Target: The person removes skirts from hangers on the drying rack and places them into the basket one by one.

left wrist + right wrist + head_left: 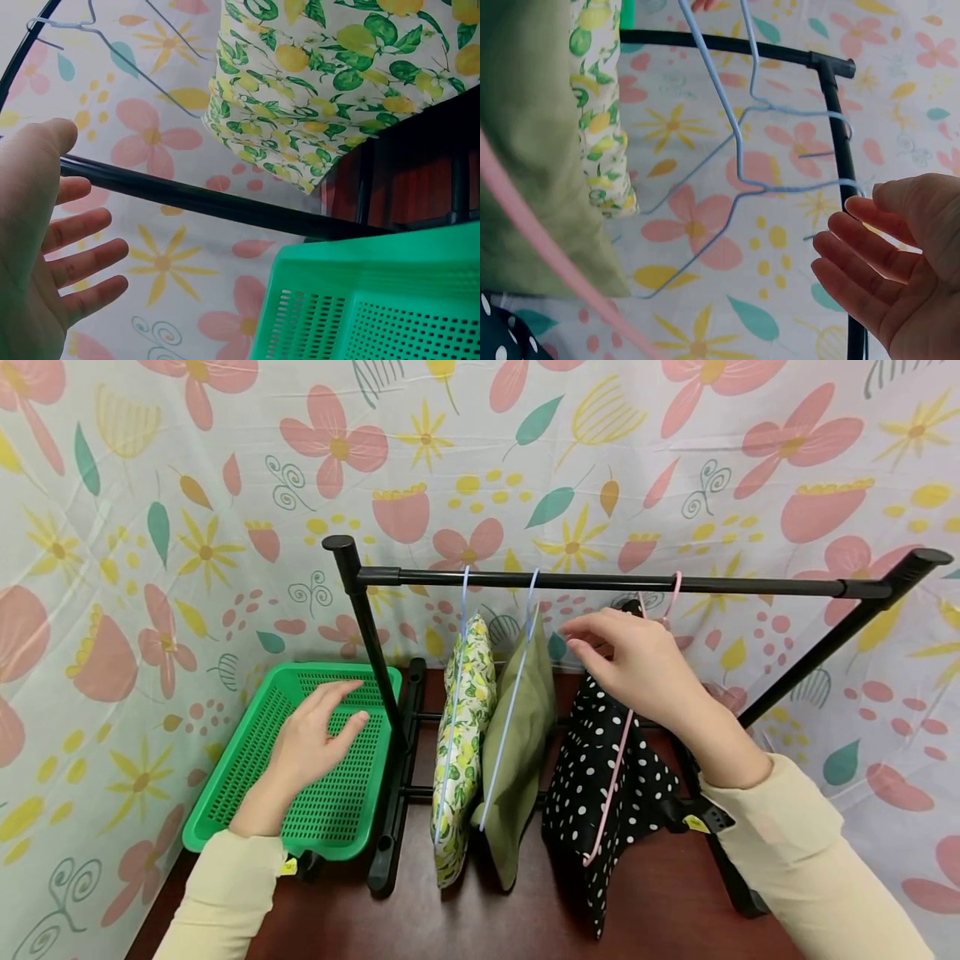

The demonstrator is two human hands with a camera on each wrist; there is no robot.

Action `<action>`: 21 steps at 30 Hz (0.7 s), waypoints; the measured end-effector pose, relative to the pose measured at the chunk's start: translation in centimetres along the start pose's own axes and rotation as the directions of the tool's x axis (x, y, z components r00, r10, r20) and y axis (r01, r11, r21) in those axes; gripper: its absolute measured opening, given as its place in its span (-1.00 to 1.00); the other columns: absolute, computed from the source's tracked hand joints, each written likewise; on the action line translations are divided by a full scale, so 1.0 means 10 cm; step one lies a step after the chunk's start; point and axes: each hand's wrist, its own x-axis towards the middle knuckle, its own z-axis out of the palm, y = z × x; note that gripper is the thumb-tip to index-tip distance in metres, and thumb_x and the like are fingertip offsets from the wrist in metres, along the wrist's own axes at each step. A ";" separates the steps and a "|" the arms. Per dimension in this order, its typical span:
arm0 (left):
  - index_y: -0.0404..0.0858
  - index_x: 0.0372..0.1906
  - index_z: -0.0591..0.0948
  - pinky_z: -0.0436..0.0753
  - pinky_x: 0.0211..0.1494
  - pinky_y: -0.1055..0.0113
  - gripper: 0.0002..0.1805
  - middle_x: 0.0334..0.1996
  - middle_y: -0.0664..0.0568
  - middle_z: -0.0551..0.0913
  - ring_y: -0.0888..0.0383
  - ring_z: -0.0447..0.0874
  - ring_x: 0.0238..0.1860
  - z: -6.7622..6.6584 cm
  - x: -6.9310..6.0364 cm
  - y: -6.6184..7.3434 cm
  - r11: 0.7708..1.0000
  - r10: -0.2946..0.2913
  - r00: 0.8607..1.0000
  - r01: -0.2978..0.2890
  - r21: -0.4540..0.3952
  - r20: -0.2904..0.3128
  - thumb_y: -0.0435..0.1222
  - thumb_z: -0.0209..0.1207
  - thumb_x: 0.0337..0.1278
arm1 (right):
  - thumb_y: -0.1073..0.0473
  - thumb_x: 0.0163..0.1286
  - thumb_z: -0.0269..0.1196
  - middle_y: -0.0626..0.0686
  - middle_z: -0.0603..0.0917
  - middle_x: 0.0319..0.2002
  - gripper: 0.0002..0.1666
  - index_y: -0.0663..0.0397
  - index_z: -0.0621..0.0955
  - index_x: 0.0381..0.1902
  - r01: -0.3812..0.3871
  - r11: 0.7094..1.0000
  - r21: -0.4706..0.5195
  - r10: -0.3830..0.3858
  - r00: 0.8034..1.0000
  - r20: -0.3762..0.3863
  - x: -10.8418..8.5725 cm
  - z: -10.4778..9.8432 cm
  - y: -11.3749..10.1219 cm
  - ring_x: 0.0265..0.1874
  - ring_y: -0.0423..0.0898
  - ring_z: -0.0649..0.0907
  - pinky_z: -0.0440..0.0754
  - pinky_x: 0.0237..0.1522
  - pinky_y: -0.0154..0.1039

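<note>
My left hand (311, 739) hovers over the green plastic basket (345, 845), fingers extended and holding nothing. My right hand (645, 668) is beside the black rail (585, 581), near the pink hanger (615, 777); its fingers are loosely bent around nothing in the right wrist view. On that pink hanger hangs a black cloth with white dots (577, 802), its top partly hidden by my right hand. Left of it, an olive green cloth piece (528, 735) and a lemon-print one (474, 727) hang on light blue hangers (500, 752).
The rail belongs to a black garment rack, whose left post (371, 643) stands between basket and cloths. Its feet (384, 868) rest on a dark reddish-brown table (465, 935). A flower-patterned sheet (465, 460) closes off the back and sides.
</note>
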 end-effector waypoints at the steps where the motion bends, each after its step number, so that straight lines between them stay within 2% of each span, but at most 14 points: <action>1: -0.10 0.21 0.44 0.54 -0.18 0.03 -0.53 0.14 -0.02 0.47 0.01 0.49 0.05 0.01 0.00 0.00 1.000 -0.002 1.000 0.002 -0.005 0.001 -0.11 0.12 0.20 | 0.20 0.29 0.20 -0.01 0.68 -0.26 -0.79 0.05 0.65 -0.13 0.004 1.000 0.012 -0.004 1.000 0.000 0.01 0.02 -0.01 -0.46 -0.17 0.60 0.52 -0.38 -0.21; 7: -0.10 0.22 0.43 0.52 -0.12 0.00 -0.53 0.15 -0.03 0.46 0.00 0.49 0.05 0.07 -0.01 0.00 0.999 -0.011 1.000 0.012 -0.032 0.008 -0.12 0.11 0.22 | 0.21 0.30 0.19 0.02 0.67 -0.19 -0.78 0.07 0.65 -0.11 0.001 0.997 0.071 -0.003 1.000 0.016 0.07 0.13 -0.12 -0.38 -0.13 0.67 0.61 -0.32 -0.20; 14: -0.12 0.21 0.44 0.53 -0.16 0.02 -0.54 0.15 -0.02 0.46 0.02 0.50 0.04 0.18 0.00 0.02 0.998 -0.034 0.999 0.036 -0.058 0.030 -0.09 0.09 0.23 | 0.18 0.33 0.15 0.05 0.68 -0.14 -0.72 0.08 0.63 -0.03 -0.038 0.991 0.129 0.033 0.998 0.045 0.17 0.24 -0.25 -0.34 -0.09 0.69 0.63 -0.27 -0.16; 17: -0.16 0.21 0.44 0.53 -0.16 0.02 -0.53 0.16 -0.03 0.45 0.01 0.49 0.04 0.23 0.00 0.02 0.997 -0.033 0.999 0.036 -0.070 0.035 -0.10 0.08 0.24 | 0.15 0.34 0.14 0.05 0.68 -0.11 -0.69 0.07 0.61 0.01 -0.079 0.988 0.134 0.070 0.995 0.067 0.21 0.29 -0.32 -0.30 -0.09 0.70 0.62 -0.25 -0.14; 21: -0.15 0.22 0.43 0.54 -0.19 0.03 -0.53 0.16 -0.02 0.45 0.02 0.49 0.04 0.29 -0.01 0.03 0.996 -0.043 0.998 0.047 -0.082 0.043 -0.10 0.07 0.25 | 0.12 0.35 0.13 0.05 0.69 -0.12 -0.66 0.06 0.59 0.04 -0.183 0.977 0.106 0.173 0.980 0.096 0.26 0.33 -0.40 -0.29 -0.07 0.70 0.60 -0.27 -0.10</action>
